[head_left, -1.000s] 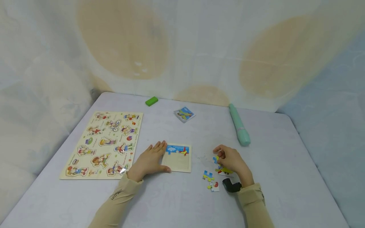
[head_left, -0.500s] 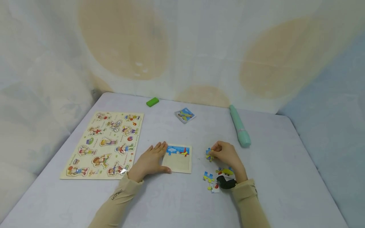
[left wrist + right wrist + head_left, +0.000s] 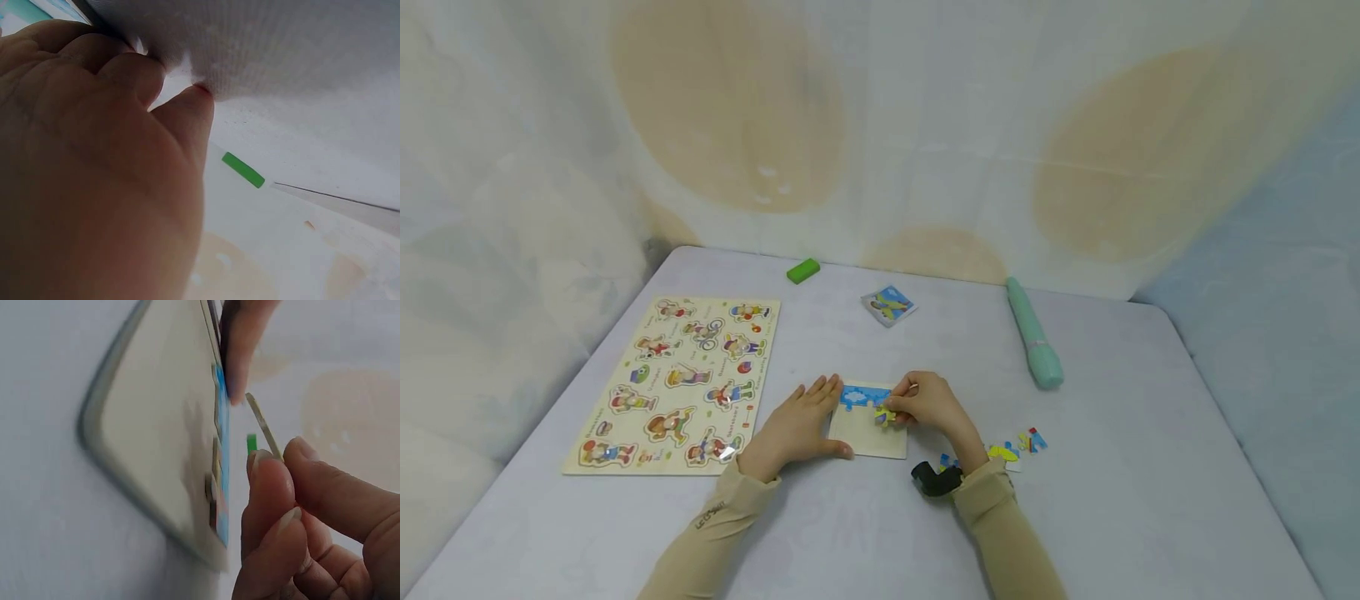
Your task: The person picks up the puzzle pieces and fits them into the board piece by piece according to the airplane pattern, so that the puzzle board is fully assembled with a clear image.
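Observation:
In the head view a small wooden puzzle tray (image 3: 867, 442) lies mid-table, blue sky pieces (image 3: 856, 395) fitted along its far side. My left hand (image 3: 796, 432) rests flat at the tray's left edge, fingers straight, thumb near its lower left corner. Between thumb and fingertips my right hand (image 3: 931, 408) pinches a yellow and blue jigsaw piece (image 3: 884, 415) over the tray's upper right part. The right wrist view shows that piece (image 3: 264, 425) edge-on, held off the tray surface (image 3: 156, 419). Loose jigsaw pieces (image 3: 1003, 452) lie right of the tray, partly hidden by the right wrist.
A large peg puzzle board (image 3: 673, 383) with cartoon figures lies at the left. Toward the back are a green block (image 3: 803, 271), a small airplane picture card (image 3: 889, 305) and a mint-green wand-shaped object (image 3: 1035, 337). The black wrist camera (image 3: 936, 479) sits beside the right sleeve.
My right hand has picked the jigsaw piece up from the loose pieces and carried it left, over the tray. My left hand stays at the tray's edge.

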A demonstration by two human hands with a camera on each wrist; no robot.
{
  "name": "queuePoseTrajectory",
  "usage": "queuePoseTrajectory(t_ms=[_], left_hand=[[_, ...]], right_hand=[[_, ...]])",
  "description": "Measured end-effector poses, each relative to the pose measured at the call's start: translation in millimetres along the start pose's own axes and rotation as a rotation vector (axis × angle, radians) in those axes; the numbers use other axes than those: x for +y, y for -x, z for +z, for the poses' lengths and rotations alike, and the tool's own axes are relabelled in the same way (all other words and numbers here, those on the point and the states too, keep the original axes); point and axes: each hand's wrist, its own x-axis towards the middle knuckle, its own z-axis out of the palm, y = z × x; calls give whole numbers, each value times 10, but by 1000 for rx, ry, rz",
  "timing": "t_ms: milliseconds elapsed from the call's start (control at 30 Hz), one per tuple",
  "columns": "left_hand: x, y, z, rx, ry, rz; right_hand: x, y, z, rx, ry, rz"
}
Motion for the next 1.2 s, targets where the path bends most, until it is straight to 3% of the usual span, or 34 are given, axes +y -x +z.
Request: queuePoseTrajectory(t_ms=[200,533,967,1067,1200], left_hand=[[1,3,1,8,5,4],[-13,-2,15,19,-6,17],[-8,24,-22,18,-7,16],[-12,19,-17,18,-8,16],[-20,5,10,21,-19,26]], right_hand=[[-58,-40,150,-38,12,11],[-96,-67,234,-21,72,15],[-157,-116,255,-8,253,64],[-137,-104,241,-20,228,51],[-48,-89,176,-62,113,49]])
